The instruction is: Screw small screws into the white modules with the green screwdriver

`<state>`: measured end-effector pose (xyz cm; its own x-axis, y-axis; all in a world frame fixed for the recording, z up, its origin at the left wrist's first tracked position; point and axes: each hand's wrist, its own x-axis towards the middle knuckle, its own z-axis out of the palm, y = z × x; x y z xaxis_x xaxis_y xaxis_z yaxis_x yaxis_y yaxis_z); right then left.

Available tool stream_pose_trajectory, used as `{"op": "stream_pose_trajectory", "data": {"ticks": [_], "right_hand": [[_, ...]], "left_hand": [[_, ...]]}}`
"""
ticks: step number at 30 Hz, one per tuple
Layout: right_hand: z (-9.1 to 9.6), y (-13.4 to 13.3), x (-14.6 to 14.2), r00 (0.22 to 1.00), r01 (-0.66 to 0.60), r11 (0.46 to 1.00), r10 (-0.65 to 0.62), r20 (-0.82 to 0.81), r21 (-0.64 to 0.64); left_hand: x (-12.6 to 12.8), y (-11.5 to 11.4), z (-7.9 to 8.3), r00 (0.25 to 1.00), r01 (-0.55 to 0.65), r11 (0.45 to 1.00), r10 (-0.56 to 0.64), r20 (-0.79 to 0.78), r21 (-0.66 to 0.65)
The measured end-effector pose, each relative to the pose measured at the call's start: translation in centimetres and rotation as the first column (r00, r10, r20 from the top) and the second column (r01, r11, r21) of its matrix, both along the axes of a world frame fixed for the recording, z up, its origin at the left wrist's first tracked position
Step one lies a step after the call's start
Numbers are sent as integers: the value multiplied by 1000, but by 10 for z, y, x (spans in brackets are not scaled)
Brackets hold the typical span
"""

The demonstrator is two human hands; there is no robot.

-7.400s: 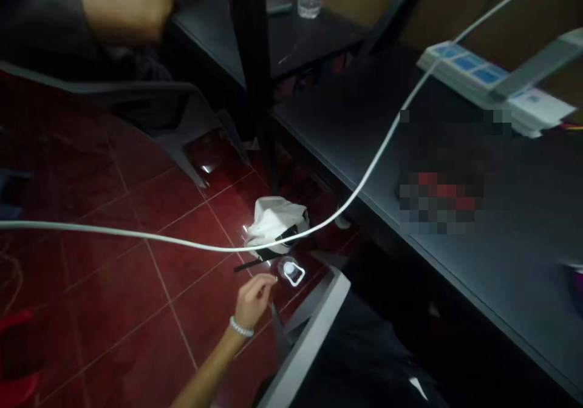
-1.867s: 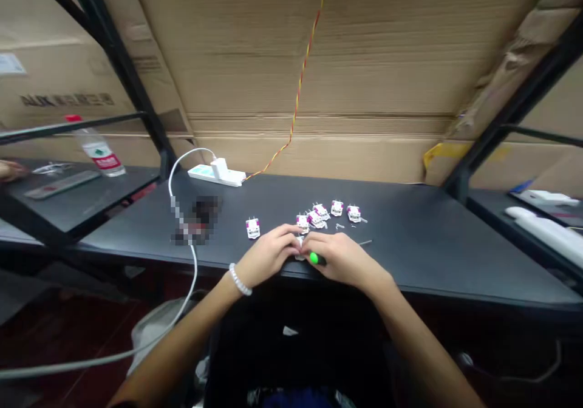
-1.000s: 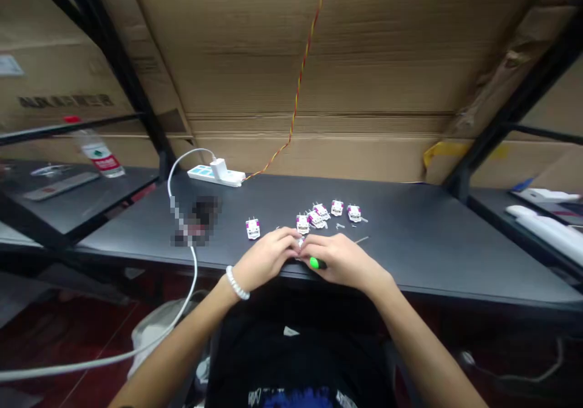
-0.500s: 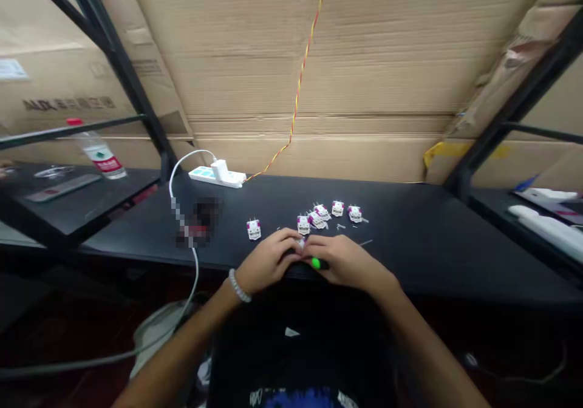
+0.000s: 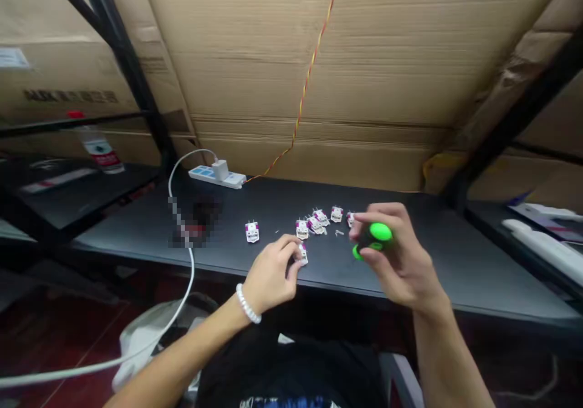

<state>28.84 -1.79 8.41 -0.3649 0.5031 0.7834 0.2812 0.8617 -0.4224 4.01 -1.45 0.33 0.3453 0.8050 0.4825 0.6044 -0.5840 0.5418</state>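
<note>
White plastic part (image 5: 303, 254) sits near the front edge of the counter (image 5: 455, 268). The left hand (image 5: 271, 268) touches it, but its grip is hard to tell. The closed right hand (image 5: 394, 256) holds up a green-handled screwdriver (image 5: 374, 239). More white parts (image 5: 321, 218) lie behind.

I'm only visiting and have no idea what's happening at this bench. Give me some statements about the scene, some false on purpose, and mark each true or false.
1. The right hand holds a small tool with a bright green handle. True.
2. A white beaded bracelet sits on the right wrist. False: it is on the left wrist.
3. A white power strip lies on the black desk. True.
4. A red-and-yellow twisted wire hangs against a brick wall. False: it hangs against corrugated cardboard.
5. Small white-and-magenta parts lie scattered on the desk, one by the left hand. True.
6. A clear plastic water bottle stands among those parts. False: it stands far left, on a separate dark surface.
</note>
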Motion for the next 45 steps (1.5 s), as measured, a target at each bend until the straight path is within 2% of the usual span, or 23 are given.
{"op": "stream_pose_trajectory", "data": {"ticks": [2, 4, 8, 12, 16, 26, 31, 38, 41, 43, 45], "right_hand": [[-2, 1, -4, 976, -7, 999, 14, -215, 33], [-4, 5, -14, 932, 11, 1000, -4, -364, 17], [-11, 17, -34, 873, 36, 992, -90, -479, -121], [-17, 27, -43, 875, 32, 981, -120, -469, -191], [-20, 31, -45, 883, 35, 977, -127, -451, -208], [-24, 32, -49, 884, -17, 982, -73, -461, -188], [-19, 31, -55, 925, 24, 983, -91, -369, -181], [-8, 40, -77, 974, 123, 991, -110, -200, 51], [-9, 43, -80, 976, 42, 997, -28, -214, 62], [-11, 44, -79, 963, -95, 995, 85, -256, -27], [-10, 45, -77, 944, -179, 976, 135, -303, -125]], "left_hand": [[2, -1, -1, 1000, -6, 1000, 6, 20, -2], [3, -2, 0, 999, -7, 1000, 7, 37, -9], [5, -3, 2, 999, -22, 1000, 22, 39, -11], [6, -3, 1, 998, -33, 999, 32, 49, 0], [6, -2, -1, 998, -36, 999, 35, 57, 7], [6, -2, -5, 999, -38, 999, 39, 36, -9], [6, -2, -5, 999, -38, 999, 39, 20, -21], [9, -2, -3, 994, -104, 995, 104, -20, -2], [9, -3, -2, 993, -111, 994, 110, -33, -14], [10, -4, -1, 993, -114, 993, 114, -32, -25], [10, -5, -1, 993, -112, 993, 111, -28, -35]]}}
